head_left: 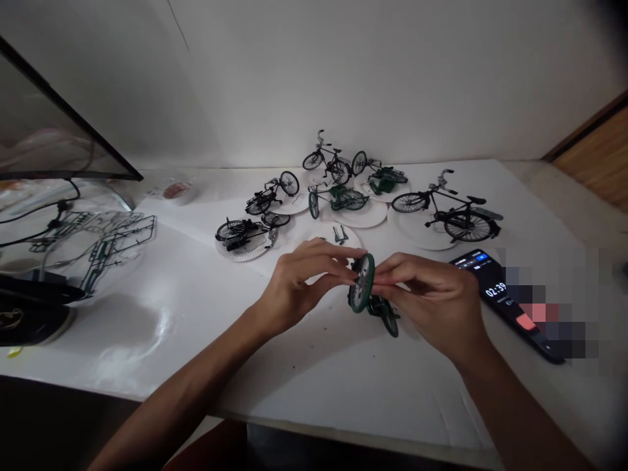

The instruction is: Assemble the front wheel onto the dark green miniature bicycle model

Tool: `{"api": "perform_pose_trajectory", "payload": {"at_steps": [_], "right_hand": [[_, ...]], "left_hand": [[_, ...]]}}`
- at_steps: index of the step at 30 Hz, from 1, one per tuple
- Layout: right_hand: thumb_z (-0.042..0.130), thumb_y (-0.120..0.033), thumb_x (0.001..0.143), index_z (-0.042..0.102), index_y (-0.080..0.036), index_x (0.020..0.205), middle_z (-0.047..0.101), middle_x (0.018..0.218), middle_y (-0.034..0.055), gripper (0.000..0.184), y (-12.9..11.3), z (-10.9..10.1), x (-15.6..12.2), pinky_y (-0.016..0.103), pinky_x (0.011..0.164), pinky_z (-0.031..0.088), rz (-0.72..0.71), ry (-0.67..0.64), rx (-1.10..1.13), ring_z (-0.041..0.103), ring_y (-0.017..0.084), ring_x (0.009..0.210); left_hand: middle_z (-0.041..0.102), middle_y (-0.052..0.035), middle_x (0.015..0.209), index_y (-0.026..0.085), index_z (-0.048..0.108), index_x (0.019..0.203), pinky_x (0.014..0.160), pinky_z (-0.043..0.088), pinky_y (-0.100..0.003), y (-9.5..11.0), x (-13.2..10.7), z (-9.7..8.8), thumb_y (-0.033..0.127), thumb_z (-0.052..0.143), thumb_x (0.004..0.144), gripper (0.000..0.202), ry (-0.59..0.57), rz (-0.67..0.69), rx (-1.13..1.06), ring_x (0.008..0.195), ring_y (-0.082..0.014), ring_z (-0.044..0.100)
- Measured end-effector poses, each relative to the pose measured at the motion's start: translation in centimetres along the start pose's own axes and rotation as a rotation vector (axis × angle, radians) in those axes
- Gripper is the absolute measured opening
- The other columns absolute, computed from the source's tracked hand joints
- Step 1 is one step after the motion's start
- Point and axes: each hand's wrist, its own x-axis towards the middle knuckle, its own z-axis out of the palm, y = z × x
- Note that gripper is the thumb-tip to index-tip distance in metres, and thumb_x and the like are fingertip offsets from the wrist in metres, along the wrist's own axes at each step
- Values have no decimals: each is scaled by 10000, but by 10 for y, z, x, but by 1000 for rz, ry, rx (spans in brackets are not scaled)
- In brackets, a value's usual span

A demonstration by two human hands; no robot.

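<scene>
The raised wheel [364, 282] shows a deep green rim around pale spokes, and, reading a clock from there, dark green bicycles [339, 197] sit either side of twelve, with black bicycles [236, 232] at ten and between one and two, over white plates [422, 238], some with fluted rims. The black phone [505, 306] at three carries white digits and patches of blue and red. Toward nine spreads a dark, lattice-like tangle of part frames [101, 252], while at two a wood-grained brown panel [596, 157] edges the plain greyish wall [245, 85].

Room over the tabletop [196, 301] left of the left fingers [331, 254]; bicycles [338, 195] behind, phone [510, 304] right.
</scene>
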Motion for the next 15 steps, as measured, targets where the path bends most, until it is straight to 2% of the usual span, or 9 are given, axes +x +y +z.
{"api": "perform_pose_trajectory", "payload": {"at_steps": [4,8,12,15], "right_hand": [[750,-152,804,744,-278,814,734,870,11,127,1,11,-3,345,710,566,-78,159,-137,685,196,799],[693,-146,849,773,-271,895,734,929,23,156,-1,28,-7,355,752,579,-20,307,-146,686,196,841],[686,-188,866,782,-257,916,708,992,32,129,-1,40,-10,318,789,566,116,340,3,672,180,919],[671,-192,882,780,-265,956,684,1000,25,150,-1,44,-13,293,789,546,142,335,-7,647,166,948]], "left_hand": [[703,-102,1216,198,721,968,869,549,-380,0,-3,9,123,646,900,126,109,23,82,1027,-216,673],[698,-115,1203,189,719,992,873,559,-388,-3,-5,20,129,638,905,134,256,10,88,1046,-224,664],[703,-98,1043,180,726,965,853,559,-347,-8,-5,25,121,665,884,117,310,38,89,972,-193,663],[686,-82,977,180,734,946,811,556,-316,-9,-5,26,123,675,879,106,331,-11,32,916,-174,657]]}}
